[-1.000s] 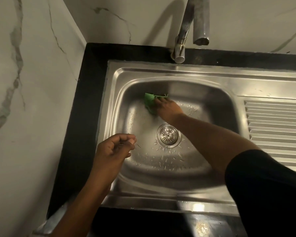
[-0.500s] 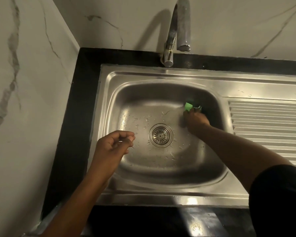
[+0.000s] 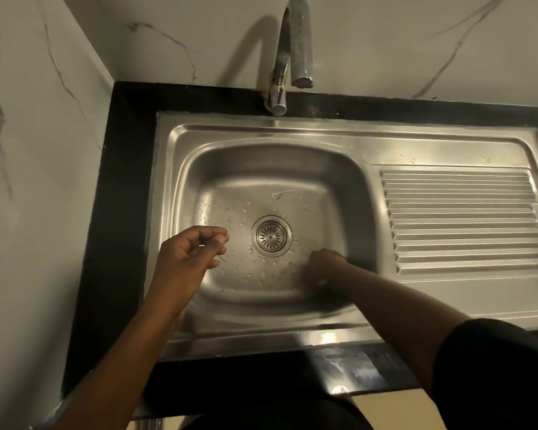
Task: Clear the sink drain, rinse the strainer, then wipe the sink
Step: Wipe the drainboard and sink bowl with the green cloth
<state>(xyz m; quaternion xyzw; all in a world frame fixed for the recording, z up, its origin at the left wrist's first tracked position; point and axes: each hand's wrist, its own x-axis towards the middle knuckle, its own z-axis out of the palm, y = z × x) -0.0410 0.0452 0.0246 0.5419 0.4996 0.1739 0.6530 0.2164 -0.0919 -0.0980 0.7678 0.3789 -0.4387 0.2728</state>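
A stainless steel sink (image 3: 261, 131) has a round metal strainer (image 3: 271, 235) seated in its drain, with water drops scattered around it. My right hand (image 3: 325, 266) presses down on the basin floor just right of and in front of the strainer, blurred by motion. The green scrub pad it held in the earlier frames is hidden beneath it. My left hand (image 3: 190, 248) hovers over the basin's left side, fingers curled in against the thumb, with nothing visible in it.
A curved chrome faucet (image 3: 292, 41) stands at the back of the sink, with no water running. A ribbed drainboard (image 3: 460, 218) lies to the right. Black countertop (image 3: 121, 212) frames the sink, and marble walls rise at the left and back.
My right hand swept the green pad from the basin's back left to the back right, then to the front right near the strainer. My left hand stayed put.
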